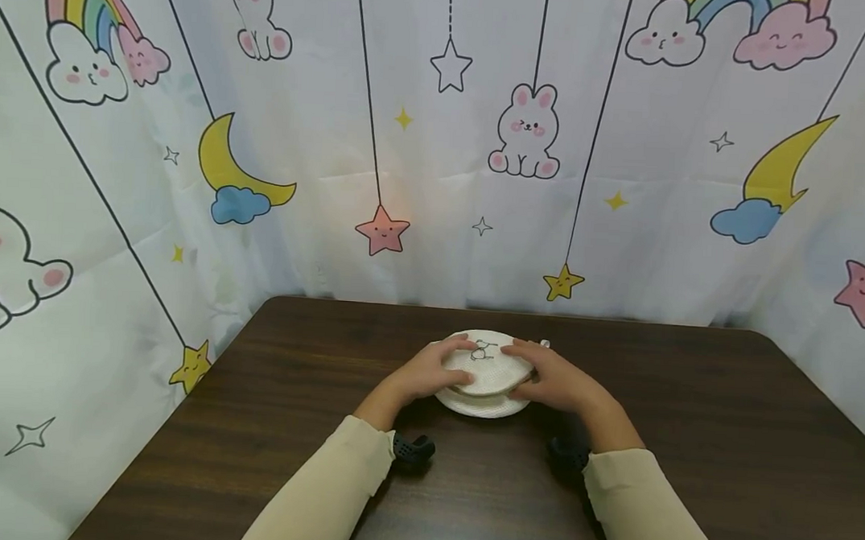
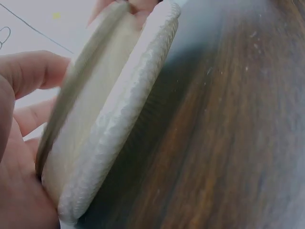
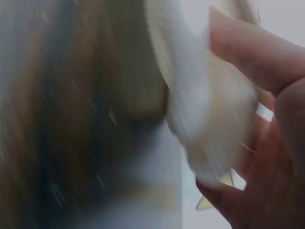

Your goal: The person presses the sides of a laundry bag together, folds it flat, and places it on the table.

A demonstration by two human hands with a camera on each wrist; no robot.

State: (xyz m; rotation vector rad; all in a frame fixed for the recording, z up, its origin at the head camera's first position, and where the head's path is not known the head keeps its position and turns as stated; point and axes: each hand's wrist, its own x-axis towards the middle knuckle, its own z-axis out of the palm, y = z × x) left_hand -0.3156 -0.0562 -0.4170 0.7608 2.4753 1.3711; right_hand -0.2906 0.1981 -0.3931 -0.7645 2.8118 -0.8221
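Observation:
A flat, round, off-white woven piece (image 1: 491, 376) with a thin line drawing on its face lies over a wider woven round rim (image 1: 480, 407) on the table. My left hand (image 1: 431, 369) grips its left side, fingers over the far edge and thumb at the near edge. At the right side my right hand (image 1: 554, 378) holds it, fingers on top and thumb lower at the edge. In the left wrist view a gap shows between the upper disc (image 2: 71, 90) and the thick braided rim (image 2: 119, 112). The right wrist view is blurred; the thumb presses the woven edge (image 3: 190, 95).
The dark brown wooden table (image 1: 311, 385) extends all round the woven thing. Behind and beside it hangs a white curtain (image 1: 466, 159) printed with rabbits, stars, moons and rainbows. A small white loop (image 1: 544, 343) sticks out past the right hand's fingers.

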